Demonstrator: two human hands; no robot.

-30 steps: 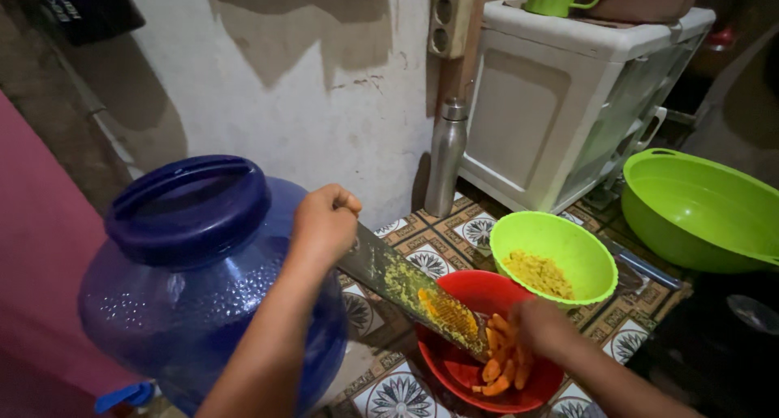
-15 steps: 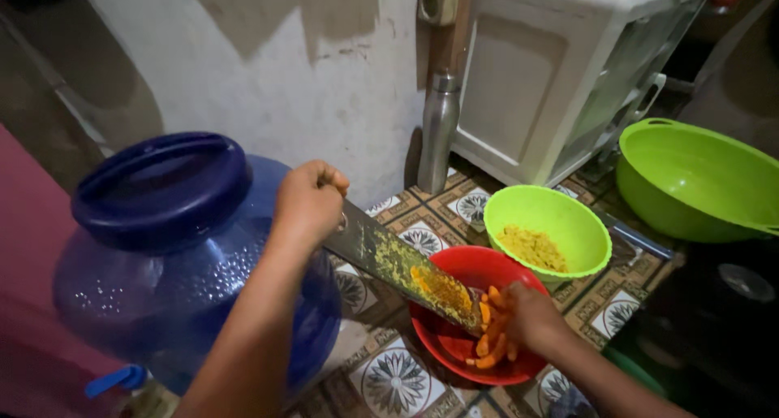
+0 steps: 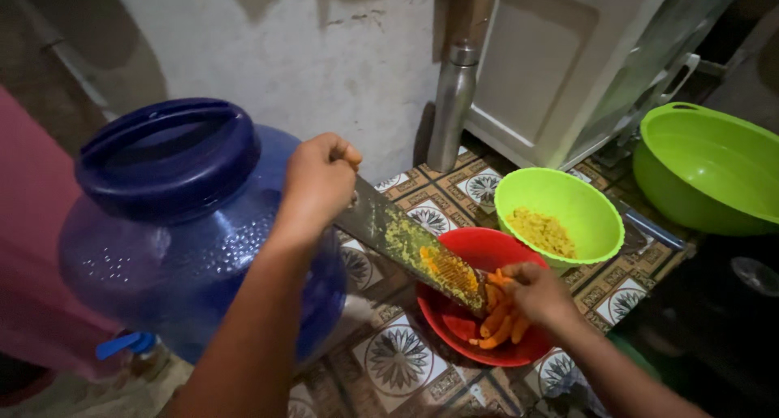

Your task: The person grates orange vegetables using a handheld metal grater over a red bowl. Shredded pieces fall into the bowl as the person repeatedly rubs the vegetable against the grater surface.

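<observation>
Just below the raised left hand (image 3: pixel 319 178), a flat metal grater (image 3: pixel 410 252) slants downward and away to the right; the fingers are curled tight into a fist around its upper end. The grater's surface is smeared with yellow-orange pulp, and its lower end dips into a red bowl (image 3: pixel 454 329). There the right hand (image 3: pixel 535 292) is partly closed, fingertips pinching a small orange piece against the grater's lower face. Beneath this hand, orange root pieces (image 3: pixel 497 327) lie heaped in the bowl. Just beyond the right hand sits a small green bowl (image 3: pixel 568 203) holding yellow gratings. Behind the left forearm stands a big blue water jug (image 3: pixel 174 223) on the patterned tile floor (image 3: pixel 398 361).
</observation>
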